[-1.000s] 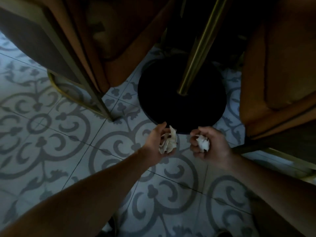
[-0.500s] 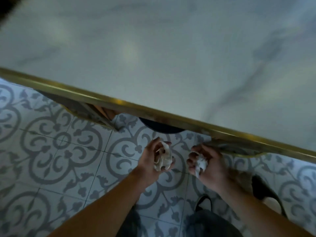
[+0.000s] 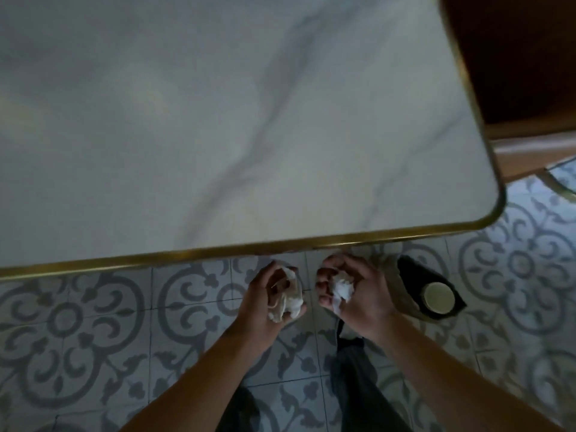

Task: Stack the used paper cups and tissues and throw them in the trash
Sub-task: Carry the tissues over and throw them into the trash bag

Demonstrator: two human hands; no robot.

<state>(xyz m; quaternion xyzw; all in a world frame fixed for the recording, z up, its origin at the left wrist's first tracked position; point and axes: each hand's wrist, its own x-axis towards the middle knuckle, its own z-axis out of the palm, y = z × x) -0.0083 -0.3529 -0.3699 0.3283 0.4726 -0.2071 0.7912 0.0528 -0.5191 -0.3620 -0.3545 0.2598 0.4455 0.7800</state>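
The marble worktop (image 3: 218, 120) with its gold rim fills the upper part of the view, and everything else lies just in front of its near edge, above a floor (image 3: 78, 322) of grey patterned tiles. Just in front of that edge, to the left, the left hand (image 3: 268, 304) holds a crumpled, brownish stained tissue (image 3: 288, 299); its fingers (image 3: 294, 314) curl loosely around the paper, half closed, so that most of the tissue shows. Close beside it, but apart from it, the right hand (image 3: 355, 291) holds a smaller white tissue (image 3: 341, 286), and here the fingers (image 3: 324, 289) are bent more tightly over the wad. Both hands hang over the floor, not over the worktop. Further right, under the worktop's corner, stands a dark shoe (image 3: 433, 288). Beyond the worktop's right edge is a brown chair (image 3: 514, 73).
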